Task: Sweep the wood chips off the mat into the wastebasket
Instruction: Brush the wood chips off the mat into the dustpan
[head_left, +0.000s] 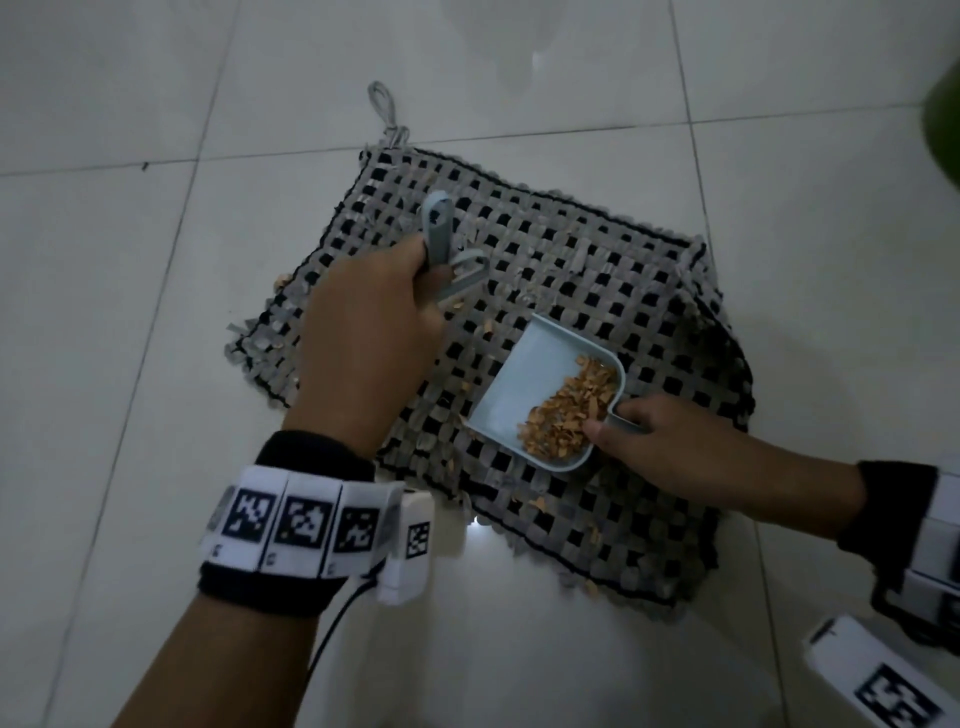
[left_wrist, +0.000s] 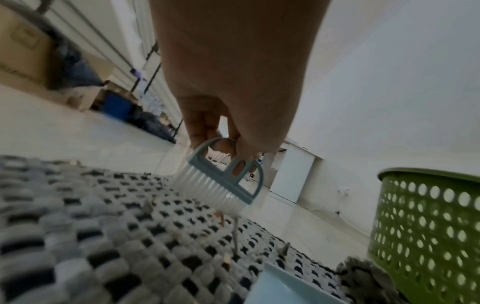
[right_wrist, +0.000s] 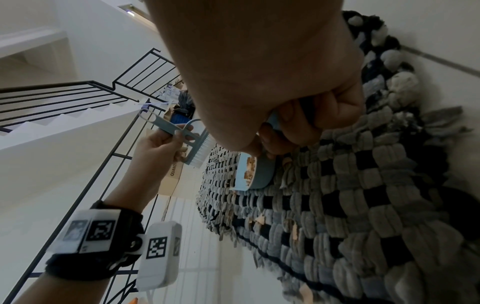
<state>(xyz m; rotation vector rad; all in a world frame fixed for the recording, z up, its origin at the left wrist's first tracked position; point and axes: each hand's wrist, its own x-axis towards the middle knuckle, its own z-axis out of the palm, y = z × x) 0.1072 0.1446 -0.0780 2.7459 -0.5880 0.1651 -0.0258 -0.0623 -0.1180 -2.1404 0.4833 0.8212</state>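
Note:
A grey-and-black woven mat (head_left: 597, 291) lies on the tiled floor. My left hand (head_left: 363, 332) grips the handle of a small blue-grey brush (head_left: 441, 244), held just above the mat's left part; its white bristles (left_wrist: 207, 191) hover over the weave (left_wrist: 91, 236). My right hand (head_left: 660, 441) grips the handle of a pale blue dustpan (head_left: 524, 389) resting on the mat, with a heap of wood chips (head_left: 566, 410) in it. Loose wood chips (head_left: 540, 503) lie scattered on the mat. The right wrist view shows the brush (right_wrist: 182, 133) and the dustpan (right_wrist: 249, 172) from the side.
A green perforated wastebasket (left_wrist: 426, 232) stands on the floor beyond the mat's right side; only its blurred edge (head_left: 943, 124) shows at the head view's upper right. White floor tiles (head_left: 156, 312) surround the mat. A stair railing (right_wrist: 78, 92) and boxes (left_wrist: 23, 51) stand farther off.

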